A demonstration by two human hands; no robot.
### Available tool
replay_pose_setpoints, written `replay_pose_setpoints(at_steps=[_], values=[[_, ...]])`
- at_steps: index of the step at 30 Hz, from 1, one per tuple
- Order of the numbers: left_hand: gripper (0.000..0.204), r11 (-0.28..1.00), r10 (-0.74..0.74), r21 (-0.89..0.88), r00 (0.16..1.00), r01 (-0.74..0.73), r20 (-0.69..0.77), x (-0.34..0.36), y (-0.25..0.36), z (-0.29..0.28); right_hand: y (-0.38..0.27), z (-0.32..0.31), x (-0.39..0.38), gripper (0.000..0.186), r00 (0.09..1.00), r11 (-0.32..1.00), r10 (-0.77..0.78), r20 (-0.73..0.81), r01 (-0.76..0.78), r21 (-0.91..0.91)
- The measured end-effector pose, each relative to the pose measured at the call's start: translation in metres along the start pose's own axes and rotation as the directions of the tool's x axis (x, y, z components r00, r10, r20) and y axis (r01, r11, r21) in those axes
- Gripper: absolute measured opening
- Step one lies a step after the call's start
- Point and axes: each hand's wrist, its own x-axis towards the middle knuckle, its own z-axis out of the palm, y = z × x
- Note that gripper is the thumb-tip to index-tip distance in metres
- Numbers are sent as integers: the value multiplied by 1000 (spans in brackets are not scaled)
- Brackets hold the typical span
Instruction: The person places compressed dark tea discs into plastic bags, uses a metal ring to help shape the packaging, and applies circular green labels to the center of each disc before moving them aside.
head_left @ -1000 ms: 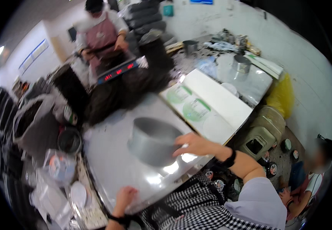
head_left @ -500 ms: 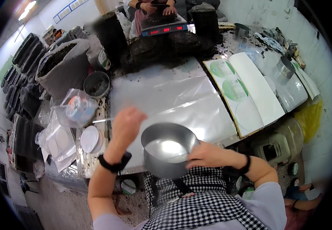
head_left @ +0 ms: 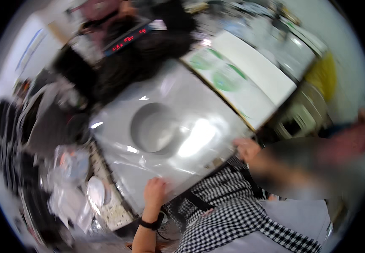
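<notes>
A round, grey metal cylinder point(head_left: 152, 127) rests on the table, amid the shiny clear plastic sheet point(head_left: 178, 90). I cannot tell whether the plastic lies under or over it. My left hand point(head_left: 155, 193) is at the front edge of the sheet, its blurred fingers curled in on the plastic. At the front right corner, my right hand point(head_left: 248, 149) pinches the edge of the sheet. Both hands are apart from the cylinder.
To the right lies an open box or folder with green round labels point(head_left: 224, 80). A digital scale point(head_left: 127, 40) and dark stacks stand at the back. On the left are white discs point(head_left: 96, 190), a bagged roll point(head_left: 73, 162) and a fabric sack point(head_left: 49, 122).
The metal cylinder has left my right hand and now sits farther off on the table. Both hands have come to the sheet's front edge. The whole view has tilted.
</notes>
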Motion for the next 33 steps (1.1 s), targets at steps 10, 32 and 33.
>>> replay_pose_setpoints(at_steps=[10, 32, 33], values=[[115, 939, -93, 327, 838, -106, 538, 29, 58, -19, 9, 11, -326, 78, 257, 283, 792, 554, -958, 40], [73, 984, -57, 170, 998, 55, 7, -33, -26, -2, 115, -56, -104, 43, 722, 926, 307, 620, -377, -19], [75, 975, -70, 216, 997, 60, 40, -39, -31, 0, 97, -72, -70, 41, 853, 928, 291, 434, -362, 90]])
